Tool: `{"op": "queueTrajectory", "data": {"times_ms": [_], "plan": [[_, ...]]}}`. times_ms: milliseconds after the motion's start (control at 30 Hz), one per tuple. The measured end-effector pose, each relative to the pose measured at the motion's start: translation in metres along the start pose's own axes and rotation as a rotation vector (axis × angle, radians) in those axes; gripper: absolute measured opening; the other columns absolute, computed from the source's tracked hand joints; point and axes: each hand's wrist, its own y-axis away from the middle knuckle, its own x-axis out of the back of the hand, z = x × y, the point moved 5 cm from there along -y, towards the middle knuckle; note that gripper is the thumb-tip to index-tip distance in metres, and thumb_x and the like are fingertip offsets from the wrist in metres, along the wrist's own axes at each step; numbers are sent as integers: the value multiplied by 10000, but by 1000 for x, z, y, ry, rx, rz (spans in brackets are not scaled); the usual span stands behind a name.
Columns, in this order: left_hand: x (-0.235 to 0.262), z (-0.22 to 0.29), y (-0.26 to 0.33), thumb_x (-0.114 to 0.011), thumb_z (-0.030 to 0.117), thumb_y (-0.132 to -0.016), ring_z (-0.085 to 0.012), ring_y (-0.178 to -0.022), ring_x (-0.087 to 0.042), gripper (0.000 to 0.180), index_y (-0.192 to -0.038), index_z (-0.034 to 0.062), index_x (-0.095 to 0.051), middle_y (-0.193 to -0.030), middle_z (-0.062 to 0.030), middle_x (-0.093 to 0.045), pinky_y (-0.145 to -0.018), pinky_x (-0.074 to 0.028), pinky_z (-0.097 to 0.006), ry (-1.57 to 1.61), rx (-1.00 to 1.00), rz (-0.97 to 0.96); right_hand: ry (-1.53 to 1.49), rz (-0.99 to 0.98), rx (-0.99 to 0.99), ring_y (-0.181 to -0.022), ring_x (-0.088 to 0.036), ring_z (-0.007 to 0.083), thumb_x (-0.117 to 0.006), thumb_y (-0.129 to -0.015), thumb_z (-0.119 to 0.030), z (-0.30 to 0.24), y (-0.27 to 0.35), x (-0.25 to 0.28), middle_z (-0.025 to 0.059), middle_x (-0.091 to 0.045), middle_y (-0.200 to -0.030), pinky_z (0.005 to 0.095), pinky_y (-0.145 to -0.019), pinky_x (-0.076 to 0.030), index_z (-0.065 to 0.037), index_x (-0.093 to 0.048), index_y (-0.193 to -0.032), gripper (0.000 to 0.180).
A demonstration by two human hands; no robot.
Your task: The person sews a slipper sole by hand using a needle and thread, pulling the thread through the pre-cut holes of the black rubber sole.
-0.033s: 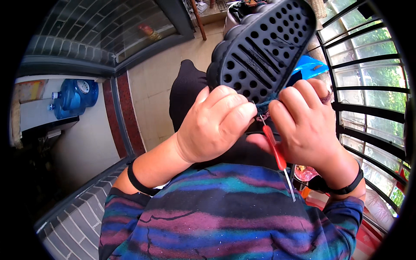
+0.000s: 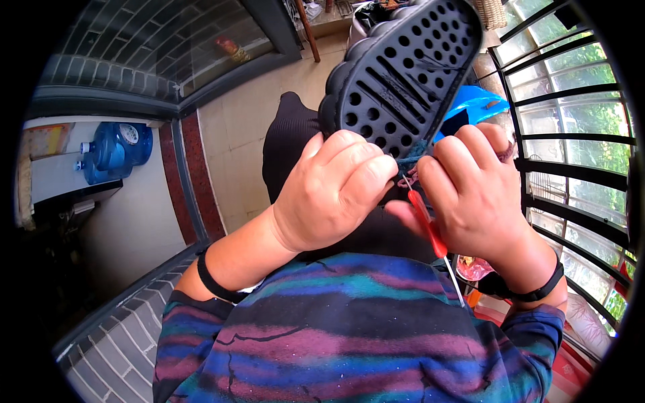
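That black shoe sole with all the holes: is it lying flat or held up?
Held up. The black perforated sole is tilted in the air, its lower end gripped by the left hand, holed face toward the camera.

Blue water jug (image 2: 111, 156), white label, far left

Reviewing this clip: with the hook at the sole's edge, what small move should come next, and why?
Probably draw the red-handled hook back through the edge hole: the right hand has its tip at the black perforated sole, where the left hand pinches the teal yarn.
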Motion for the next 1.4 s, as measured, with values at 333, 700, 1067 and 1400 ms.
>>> {"op": "queueTrajectory", "data": {"times_ms": [333,700,1067,1400], "plan": [[10,4,-12,-871,-48,-592,-319,-800,-614,552,-1063,30,-593,-928,-112,-641,-716,-513,-402,70,71,-108,-171,22,31,-688,-514,221,-762,-788,-238,-5,11,-7,24,-474,-731,382,-670,-395,-106,-594,-745,218],[26,6,-15,-879,-31,-638,-237,-758,-586,524,-1071,39,-593,-899,-87,-585,-675,-515,-352,104,260,-213,-164,98,109,-639,-491,198,-776,-735,-179,-25,19,3,22,-451,-703,379,-625,-357,-72,-627,-796,193],[34,-8,-4,-931,115,-685,-167,-777,-621,525,-1082,30,-598,-940,-62,-611,-697,-519,-300,692,300,-513,-1231,-121,-100,-722,-638,287,-691,-867,-114,11,16,-6,130,-683,-799,382,-715,-488,7,-733,-849,129],[32,-18,1,-918,69,-702,-128,-838,-551,618,-1176,16,-525,-933,-42,-562,-764,-471,-270,880,385,-504,-1219,-17,2,-743,-635,275,-773,-879,-146,6,8,-8,127,-684,-838,370,-682,-496,3,-729,-929,163]]}}
